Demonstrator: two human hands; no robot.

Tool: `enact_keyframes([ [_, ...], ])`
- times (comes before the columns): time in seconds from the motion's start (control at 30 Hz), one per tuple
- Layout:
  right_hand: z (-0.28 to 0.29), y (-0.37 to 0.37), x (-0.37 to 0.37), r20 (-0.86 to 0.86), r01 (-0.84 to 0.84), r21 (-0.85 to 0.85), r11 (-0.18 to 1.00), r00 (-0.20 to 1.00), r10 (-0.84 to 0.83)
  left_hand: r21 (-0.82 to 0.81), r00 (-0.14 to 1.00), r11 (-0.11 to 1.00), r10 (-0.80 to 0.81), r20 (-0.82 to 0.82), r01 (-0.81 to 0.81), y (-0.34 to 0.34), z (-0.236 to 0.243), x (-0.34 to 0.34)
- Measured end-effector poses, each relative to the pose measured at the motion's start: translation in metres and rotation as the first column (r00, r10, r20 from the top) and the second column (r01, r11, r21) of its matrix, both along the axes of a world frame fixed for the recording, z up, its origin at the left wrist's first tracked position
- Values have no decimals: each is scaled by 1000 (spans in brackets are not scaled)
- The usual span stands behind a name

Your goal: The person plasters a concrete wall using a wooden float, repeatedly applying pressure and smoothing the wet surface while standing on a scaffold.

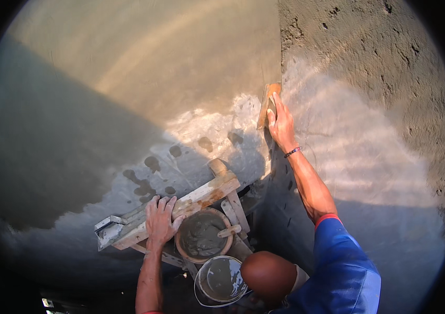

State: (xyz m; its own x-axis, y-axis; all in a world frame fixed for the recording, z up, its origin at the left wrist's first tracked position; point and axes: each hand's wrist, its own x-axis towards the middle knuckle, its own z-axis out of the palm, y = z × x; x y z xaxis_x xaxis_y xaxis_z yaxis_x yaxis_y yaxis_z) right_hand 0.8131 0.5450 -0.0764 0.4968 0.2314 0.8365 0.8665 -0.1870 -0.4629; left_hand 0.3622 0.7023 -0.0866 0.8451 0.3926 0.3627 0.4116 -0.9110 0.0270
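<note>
2 hands were busy: the left hand (161,221) lay open on the near wooden plank (180,209) while the right hand (281,124) gripped a wooden float (266,104) against the far wall (369,136), risking gouged wet plaster if tilted.

Building site — wet plaster wall (369,141), mortar bowl (201,235)

wooden trestle (201,199) carries clay bowl of wet mortar (203,235), metal straightedge (108,226) on its left end; steel bucket (221,280) just below.
</note>
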Motion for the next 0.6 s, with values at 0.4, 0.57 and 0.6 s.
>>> enact_keyframes([
  [0.4,100,-37,-42,156,-185,-5,983,971,183,-17,1000,1000,21,-18,-21,1,-6,-6],
  [0.57,135,16,-13,122,5,86,996,992,-16,-9,1000,1000,21,-17,-21,-2,-5,1],
  [0.6,104,27,-23,170,-30,155,987,985,3,-6,999,1000,29,-23,-29,-1,-6,-1],
])
